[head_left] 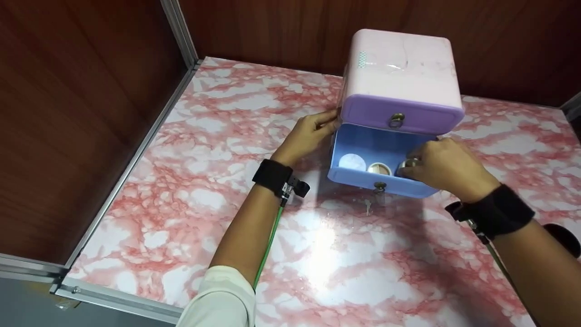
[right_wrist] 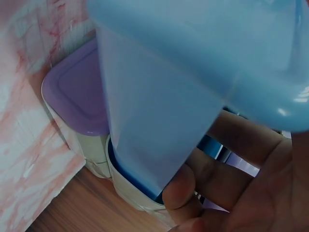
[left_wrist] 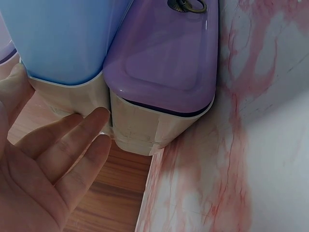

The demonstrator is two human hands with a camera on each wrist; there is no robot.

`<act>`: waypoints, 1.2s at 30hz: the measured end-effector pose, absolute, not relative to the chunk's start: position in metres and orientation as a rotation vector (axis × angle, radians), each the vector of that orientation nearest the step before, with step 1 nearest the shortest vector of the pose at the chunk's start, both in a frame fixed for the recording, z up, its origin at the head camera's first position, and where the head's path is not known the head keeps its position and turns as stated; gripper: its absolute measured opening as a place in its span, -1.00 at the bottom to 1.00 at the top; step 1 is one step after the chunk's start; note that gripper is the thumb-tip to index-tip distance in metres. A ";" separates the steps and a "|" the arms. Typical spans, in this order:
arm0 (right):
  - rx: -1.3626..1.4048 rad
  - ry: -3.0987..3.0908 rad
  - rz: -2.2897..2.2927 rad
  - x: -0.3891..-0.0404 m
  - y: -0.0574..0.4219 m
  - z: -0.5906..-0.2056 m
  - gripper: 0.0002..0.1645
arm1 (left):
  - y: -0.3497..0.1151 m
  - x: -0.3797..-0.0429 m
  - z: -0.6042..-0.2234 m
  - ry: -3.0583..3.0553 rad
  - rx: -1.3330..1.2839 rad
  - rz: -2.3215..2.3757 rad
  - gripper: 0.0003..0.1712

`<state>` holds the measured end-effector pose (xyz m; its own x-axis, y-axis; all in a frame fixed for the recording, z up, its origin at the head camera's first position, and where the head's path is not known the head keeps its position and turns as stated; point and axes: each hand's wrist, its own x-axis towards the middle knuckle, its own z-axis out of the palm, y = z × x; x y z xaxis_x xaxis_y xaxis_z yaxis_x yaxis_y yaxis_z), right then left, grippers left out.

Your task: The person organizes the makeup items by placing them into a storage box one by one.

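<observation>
A small drawer cabinet (head_left: 404,59) stands with its blue drawer (head_left: 386,136) pulled out. My left hand (head_left: 308,134) is at the cabinet's left side; in the left wrist view its fingers (left_wrist: 72,140) reach loosely toward the pale casing, nearly straight. My right hand (head_left: 447,165) reaches over the drawer's right wall, pinching a small round thing with a pale rim (head_left: 403,168) inside. Its thumb and fingers mostly cover that thing. Beside it in the drawer lie a tape-like roll (head_left: 379,169) and a white disc (head_left: 352,161).
A purple drawer front (head_left: 424,116) with a ring pull sits above the blue drawer; another purple drawer (left_wrist: 164,58) is below. Marbled tabletop (head_left: 218,190) spreads in front. Brown panels (head_left: 272,32) stand behind and at left. A dark round object (head_left: 563,238) lies beyond the right forearm.
</observation>
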<state>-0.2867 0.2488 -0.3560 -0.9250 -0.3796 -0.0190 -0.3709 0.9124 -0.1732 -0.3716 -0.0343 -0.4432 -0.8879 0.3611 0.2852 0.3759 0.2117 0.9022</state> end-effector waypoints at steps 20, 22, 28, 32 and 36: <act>-0.488 2.881 -0.090 -0.292 0.240 -0.348 -0.42 | -0.034 -0.371 -0.442 -2.425 -0.715 -1.870 -0.44; -0.493 2.867 -0.074 -0.294 0.239 -0.347 -0.44 | -0.034 -0.371 -0.443 -2.424 -0.711 -1.876 -0.44; -0.491 2.850 -0.064 -0.296 0.237 -0.349 -0.45 | -0.034 -0.372 -0.443 -2.447 -0.713 -1.811 -0.44; -0.537 2.856 -0.107 -0.295 0.238 -0.351 -0.50 | -0.033 -0.372 -0.444 -2.444 -0.714 -1.828 -0.44; -0.553 2.861 -0.151 -0.295 0.239 -0.352 -0.58 | -0.034 -0.373 -0.444 -2.422 -0.716 -1.881 -0.45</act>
